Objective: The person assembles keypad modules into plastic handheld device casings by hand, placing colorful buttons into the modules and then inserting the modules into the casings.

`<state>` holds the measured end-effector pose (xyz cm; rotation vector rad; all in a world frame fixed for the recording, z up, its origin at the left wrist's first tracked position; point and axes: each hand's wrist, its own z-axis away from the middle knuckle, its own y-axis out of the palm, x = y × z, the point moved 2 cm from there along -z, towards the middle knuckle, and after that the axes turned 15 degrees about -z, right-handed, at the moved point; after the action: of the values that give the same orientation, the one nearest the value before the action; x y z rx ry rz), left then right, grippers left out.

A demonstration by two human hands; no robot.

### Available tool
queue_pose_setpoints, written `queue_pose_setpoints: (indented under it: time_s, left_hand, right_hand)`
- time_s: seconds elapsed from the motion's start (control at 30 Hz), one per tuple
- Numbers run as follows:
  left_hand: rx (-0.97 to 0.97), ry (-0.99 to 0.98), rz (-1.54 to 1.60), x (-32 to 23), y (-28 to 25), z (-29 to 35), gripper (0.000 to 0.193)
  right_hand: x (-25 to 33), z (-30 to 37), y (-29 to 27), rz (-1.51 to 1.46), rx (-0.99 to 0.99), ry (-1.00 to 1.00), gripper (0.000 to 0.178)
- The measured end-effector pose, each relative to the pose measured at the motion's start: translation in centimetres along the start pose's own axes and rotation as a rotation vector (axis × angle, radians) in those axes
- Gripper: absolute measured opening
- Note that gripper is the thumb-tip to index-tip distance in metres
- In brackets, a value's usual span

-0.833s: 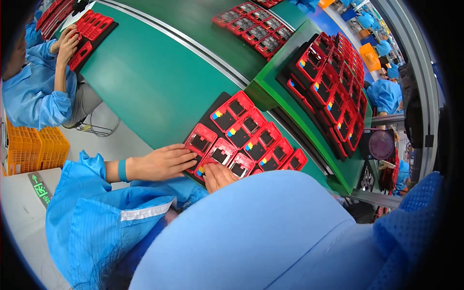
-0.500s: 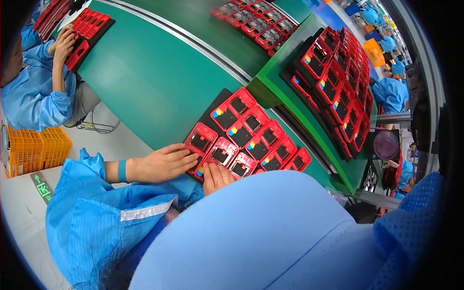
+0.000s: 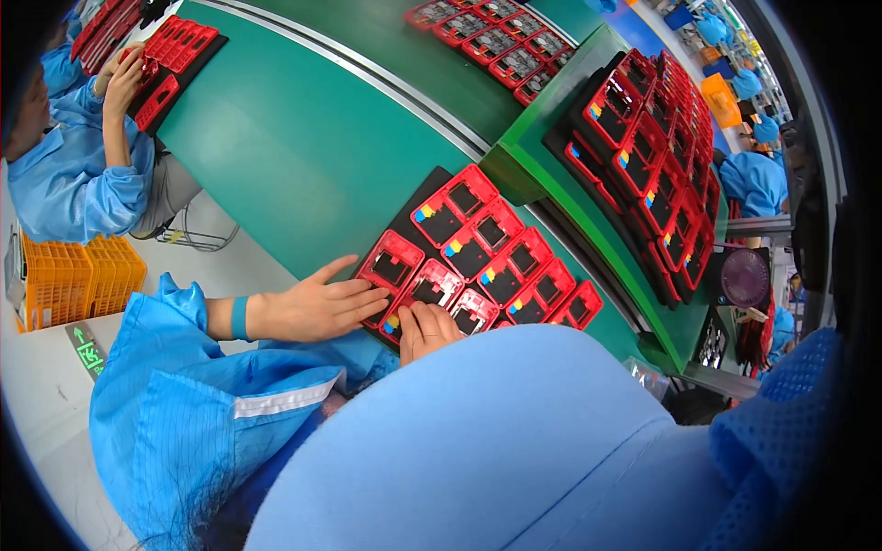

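On the black tray (image 3: 411,213) in front of me lie several red plastic frames in rows, some with blue and yellow tabs and dark square openings. My left hand (image 3: 322,307) reaches in from the left, palm down, its thumb spread away from straight fingers. Its fingertips rest on the near-left red frame (image 3: 393,263). Just right of it, my right hand (image 3: 428,332) touches the near edge of a red frame with a whitish inner plate (image 3: 435,287), fingers slightly apart. The cap brim hides its thumb and wrist, and part of the tray's near side.
A green rack (image 3: 588,197) at the right carries stacked trays of red frames (image 3: 643,174). Beyond a metal rail (image 3: 367,78) sits another tray of frames (image 3: 496,41). At far left, a co-worker (image 3: 87,174) handles red parts near orange crates (image 3: 78,280).
My left thumb has spread out from the fingers. My right fingers have bent a little more over the frame. The whole view has shifted slightly.
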<state>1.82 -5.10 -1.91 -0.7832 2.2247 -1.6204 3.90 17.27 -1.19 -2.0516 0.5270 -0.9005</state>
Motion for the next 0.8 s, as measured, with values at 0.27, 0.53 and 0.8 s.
queue_pose_setpoints:
  time_s: [0.27, 0.53, 0.8]
  left_hand:
    - [-0.056, 0.069, -0.181, -0.4, -0.3, -1.0, 0.04]
    - [-0.064, 0.042, -0.195, -0.7, 0.2, -1.2, 0.039]
    - [-0.174, -0.042, 0.23, 0.5, 0.9, 1.2, 0.041]
  right_hand:
    - [-0.1, 0.6, 0.0, -0.168, 0.047, 0.087, 0.043]
    - [0.9, -1.2, -0.2, -0.104, -0.041, -0.108, 0.028]
    - [1.2, -1.4, 1.2, -0.13, 0.044, -0.159, 0.032]
